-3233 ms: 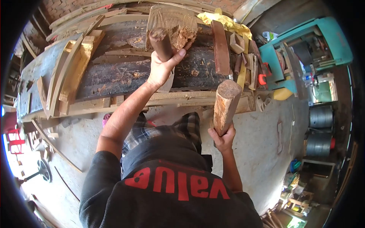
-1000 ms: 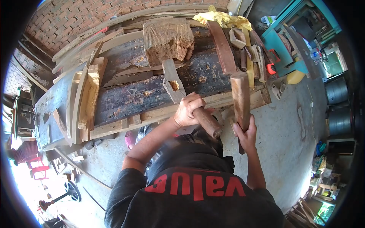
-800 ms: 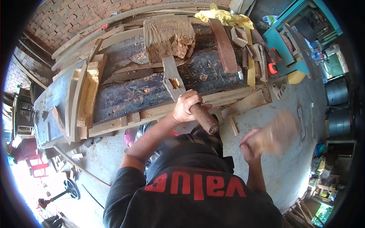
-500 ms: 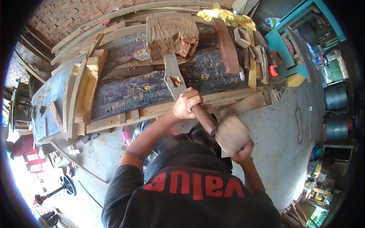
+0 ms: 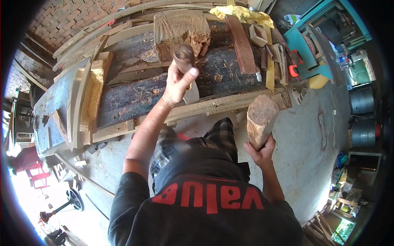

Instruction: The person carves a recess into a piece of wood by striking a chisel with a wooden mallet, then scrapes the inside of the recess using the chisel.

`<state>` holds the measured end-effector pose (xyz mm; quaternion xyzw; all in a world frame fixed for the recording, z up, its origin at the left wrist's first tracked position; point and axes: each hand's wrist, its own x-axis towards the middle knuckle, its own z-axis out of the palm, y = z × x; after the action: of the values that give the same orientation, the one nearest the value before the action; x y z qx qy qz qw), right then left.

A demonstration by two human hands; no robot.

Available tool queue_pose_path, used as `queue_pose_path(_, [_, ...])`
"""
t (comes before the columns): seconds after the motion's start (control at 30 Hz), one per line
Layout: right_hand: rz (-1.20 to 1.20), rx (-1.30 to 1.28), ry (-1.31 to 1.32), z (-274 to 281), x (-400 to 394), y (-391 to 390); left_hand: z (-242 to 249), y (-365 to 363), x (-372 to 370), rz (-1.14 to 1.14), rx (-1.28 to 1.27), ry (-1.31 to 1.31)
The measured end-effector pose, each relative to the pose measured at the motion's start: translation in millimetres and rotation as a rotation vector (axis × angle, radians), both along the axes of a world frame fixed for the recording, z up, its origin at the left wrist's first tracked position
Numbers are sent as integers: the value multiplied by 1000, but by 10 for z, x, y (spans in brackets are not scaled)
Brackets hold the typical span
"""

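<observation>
My left hand (image 5: 177, 84) is closed around the round brown wooden handle (image 5: 184, 56) of what looks like a chisel, held upright over the bench with its blade hidden. Under that hand lies a narrow wood piece (image 5: 191, 93), mostly covered by my fingers and forearm. Behind it sits a thick, rough wooden block (image 5: 176, 26) with a broken, crumbling front corner. My right hand (image 5: 262, 152) grips a chunky wooden mallet (image 5: 262, 117) by its lower end, raised to the right of my body and apart from the handle.
Dark, chip-strewn timbers (image 5: 135, 96) form the work surface. Long boards (image 5: 90, 94) lie at its left. A reddish plank (image 5: 241, 45), a small wooden box (image 5: 258, 35), a yellow cloth (image 5: 242, 15) and an orange tape measure (image 5: 293, 71) are at the right. Metal drums (image 5: 363, 135) stand beyond.
My left hand has moved up and tilted the chisel handle from slanting toward me to upright. The mallet has come away from the handle's end, its head now raised and turned upward.
</observation>
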<state>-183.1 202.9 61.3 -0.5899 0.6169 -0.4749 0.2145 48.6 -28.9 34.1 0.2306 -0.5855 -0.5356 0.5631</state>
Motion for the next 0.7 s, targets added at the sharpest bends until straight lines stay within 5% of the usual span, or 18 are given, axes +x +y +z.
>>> queue_pose_path(0.33, [-6, 38, -104, 11, 5, 15, 128, 200, 366, -60, 108, -117])
queue_pose_path(0.4, [5, 1, -81, 21, 32, -9, 179, 238, 389, 72, -74, -443])
queue_pose_path(0.43, [9, -6, -38, 15, 34, -18, 143, 246, 370, 77, -73, -442])
queue_pose_path(0.5, [30, -16, 15, 14, 61, -40, -15, 258, 244, 143, -471, -489])
queue_pose_path(0.7, [-8, 98, -114, -85, 2, 176, -104, 758, -88, 17, -415, -329])
